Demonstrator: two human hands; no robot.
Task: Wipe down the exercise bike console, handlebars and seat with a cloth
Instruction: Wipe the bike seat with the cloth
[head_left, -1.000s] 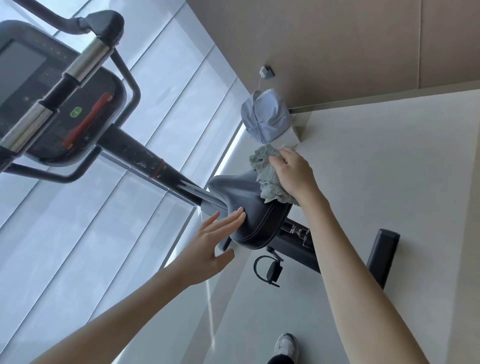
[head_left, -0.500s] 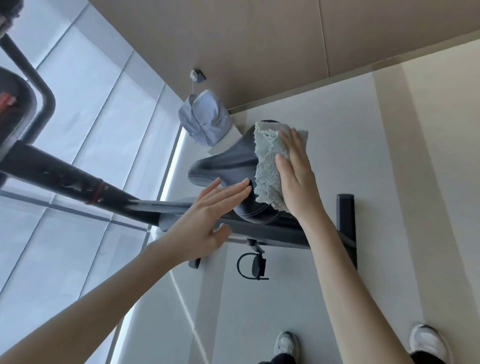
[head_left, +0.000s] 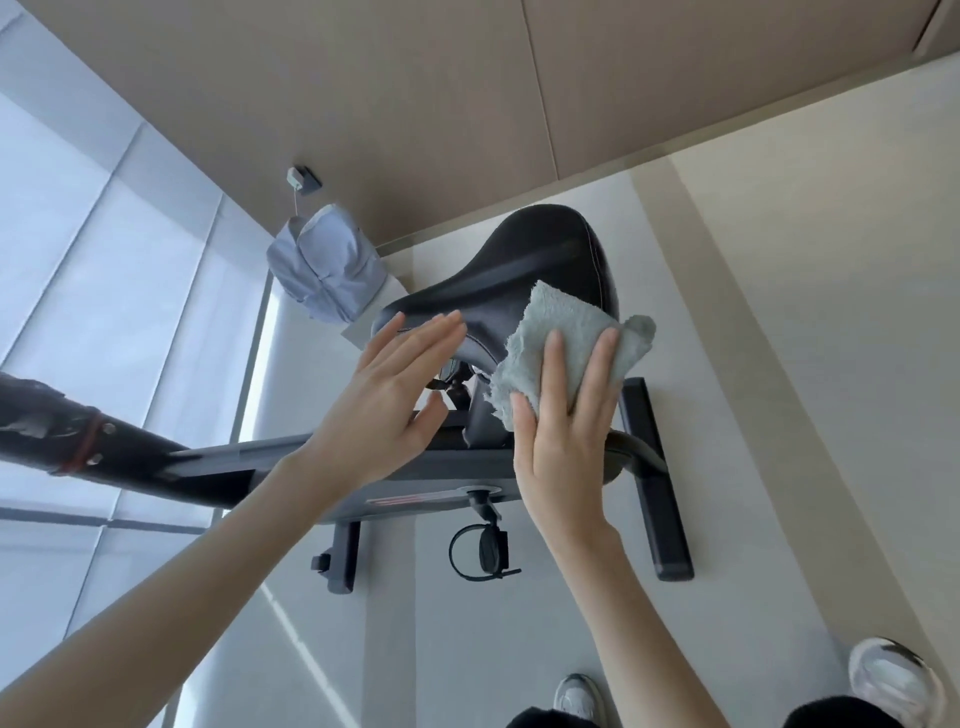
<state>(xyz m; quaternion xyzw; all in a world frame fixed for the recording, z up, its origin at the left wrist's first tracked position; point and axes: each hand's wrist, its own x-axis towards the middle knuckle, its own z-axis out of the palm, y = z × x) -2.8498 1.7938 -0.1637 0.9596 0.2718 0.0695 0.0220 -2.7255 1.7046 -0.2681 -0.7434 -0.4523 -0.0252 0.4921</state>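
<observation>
The black bike seat (head_left: 524, 275) stands in the middle of the view, its nose pointing left. My left hand (head_left: 389, 395) is flat, with straight fingertips touching the seat's nose. A grey-green fluffy cloth (head_left: 561, 338) lies against the near right side of the seat. My right hand (head_left: 566, 441) presses it there with straight, spread fingers. The console and handlebars are out of view; only the dark front post (head_left: 78, 441) shows at the left.
The bike's frame (head_left: 467, 462), a pedal with its strap (head_left: 483, 551) and the rear floor bar (head_left: 660, 483) lie below the seat. A light blue bag (head_left: 327, 265) hangs from a wall hook by the window. My two shoes (head_left: 883, 680) stand at the bottom right.
The view has swung down and right, so the console has left the frame. My right hand has drawn the cloth from the seat's top toward its near right side. The left hand stays on the nose.
</observation>
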